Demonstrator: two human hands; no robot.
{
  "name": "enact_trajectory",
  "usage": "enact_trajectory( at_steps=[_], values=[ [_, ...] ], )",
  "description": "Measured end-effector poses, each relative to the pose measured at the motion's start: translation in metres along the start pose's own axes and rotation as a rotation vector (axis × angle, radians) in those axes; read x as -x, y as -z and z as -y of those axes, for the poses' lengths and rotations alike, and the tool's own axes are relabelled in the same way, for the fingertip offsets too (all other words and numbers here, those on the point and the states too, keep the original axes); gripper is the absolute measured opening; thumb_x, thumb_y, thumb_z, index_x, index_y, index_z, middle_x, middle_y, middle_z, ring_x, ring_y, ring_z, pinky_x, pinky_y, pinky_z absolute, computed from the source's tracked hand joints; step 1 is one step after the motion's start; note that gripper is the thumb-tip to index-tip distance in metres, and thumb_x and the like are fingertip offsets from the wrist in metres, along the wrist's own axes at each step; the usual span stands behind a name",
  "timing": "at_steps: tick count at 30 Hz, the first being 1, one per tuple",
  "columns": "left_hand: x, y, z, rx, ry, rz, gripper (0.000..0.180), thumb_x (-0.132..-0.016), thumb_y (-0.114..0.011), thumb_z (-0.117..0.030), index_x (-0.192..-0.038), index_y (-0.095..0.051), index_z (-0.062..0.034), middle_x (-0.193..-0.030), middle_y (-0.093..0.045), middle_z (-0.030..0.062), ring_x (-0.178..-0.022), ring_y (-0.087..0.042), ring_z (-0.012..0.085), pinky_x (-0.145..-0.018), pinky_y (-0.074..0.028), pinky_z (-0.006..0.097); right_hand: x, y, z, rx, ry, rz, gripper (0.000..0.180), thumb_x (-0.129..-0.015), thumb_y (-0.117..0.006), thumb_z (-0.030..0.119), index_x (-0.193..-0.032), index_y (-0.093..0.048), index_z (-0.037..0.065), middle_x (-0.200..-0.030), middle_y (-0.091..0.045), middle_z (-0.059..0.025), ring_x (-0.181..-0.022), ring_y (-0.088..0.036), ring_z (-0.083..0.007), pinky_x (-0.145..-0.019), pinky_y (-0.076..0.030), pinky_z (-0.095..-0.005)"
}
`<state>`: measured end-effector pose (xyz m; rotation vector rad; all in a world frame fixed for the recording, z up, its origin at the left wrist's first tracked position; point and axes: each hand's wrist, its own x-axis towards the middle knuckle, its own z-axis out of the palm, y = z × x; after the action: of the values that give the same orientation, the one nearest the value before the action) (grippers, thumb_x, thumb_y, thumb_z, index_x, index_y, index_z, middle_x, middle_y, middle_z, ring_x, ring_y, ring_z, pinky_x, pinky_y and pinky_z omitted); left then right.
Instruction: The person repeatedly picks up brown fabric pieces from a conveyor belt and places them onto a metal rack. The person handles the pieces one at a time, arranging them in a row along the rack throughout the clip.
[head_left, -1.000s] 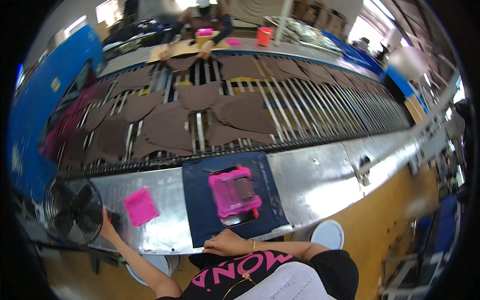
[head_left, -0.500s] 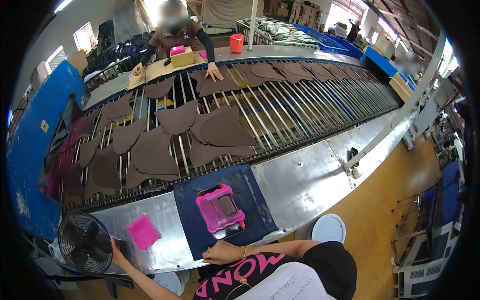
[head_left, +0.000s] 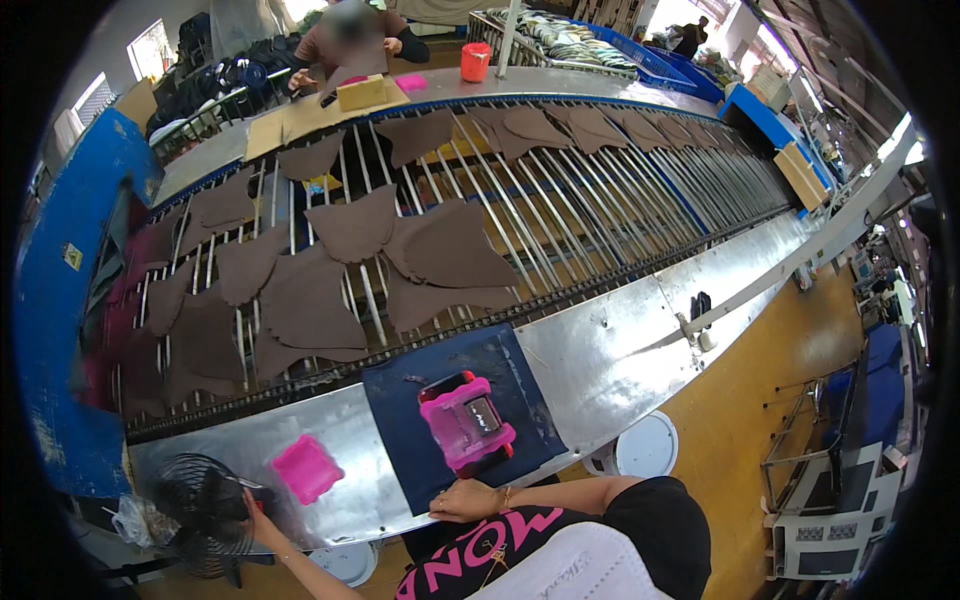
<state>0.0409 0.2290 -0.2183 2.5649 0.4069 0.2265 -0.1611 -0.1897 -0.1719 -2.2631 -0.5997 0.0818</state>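
Note:
My left hand (head_left: 260, 524) is at the back of a black desk fan (head_left: 203, 508) at the table's near left corner, its fingers curled on the fan. My right hand (head_left: 466, 500) rests with curled fingers on the near edge of a dark blue mat (head_left: 400, 400), and nothing shows in it. On that mat, just beyond the right hand, sits a pink tray (head_left: 452, 436) on something with black and red ends. Inside the tray lies a small dark block (head_left: 483, 415). A second pink tray (head_left: 308, 469) stands on the metal tabletop between my hands.
Brown cut pieces (head_left: 315, 300) lie on a conveyor of metal rods (head_left: 560, 225). Left is a blue machine housing (head_left: 70, 300). Across the conveyor a co-worker (head_left: 340, 50) holds up a brown piece, near a yellow block (head_left: 362, 93) and red bucket (head_left: 475, 62). A white bucket (head_left: 646, 444) stands right.
The fan's head has turned, with my left hand at its back. Across the conveyor, the co-worker has drawn both hands back and lifted a brown piece. My right hand stays by the mat.

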Motion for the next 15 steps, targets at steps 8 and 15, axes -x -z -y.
enact_trajectory(
  at_steps=[8, 15],
  values=[
    [0.004, 0.016, -0.002, -0.101, -0.042, 0.220, 0.050, -0.097, -0.045, -0.038, -0.137, -0.045, -0.0089, -0.133, -0.052, 0.0159, -0.116, -0.053, 0.0298, -0.098, -0.039, 0.035, -0.020, -0.006, 0.040, 0.210, -0.459, 0.182, 0.022, -0.088, -0.054, 0.032, -0.087, -0.059, 0.011, -0.078, -0.065, -0.0135, -0.070, -0.066, -0.0340, -0.058, -0.051, -0.0449],
    [-0.002, 0.017, -0.006, -0.033, -0.139, 0.200, 0.050, -0.096, -0.046, -0.037, -0.137, -0.045, -0.0083, -0.135, -0.050, 0.0153, -0.119, -0.050, 0.0291, -0.100, -0.037, 0.036, -0.085, -0.017, 0.107, 0.076, -0.534, 0.271, 0.021, -0.089, -0.052, 0.028, -0.092, -0.061, 0.009, -0.083, -0.065, -0.0142, -0.080, -0.065, -0.0333, -0.070, -0.050, -0.0450]
  ],
)
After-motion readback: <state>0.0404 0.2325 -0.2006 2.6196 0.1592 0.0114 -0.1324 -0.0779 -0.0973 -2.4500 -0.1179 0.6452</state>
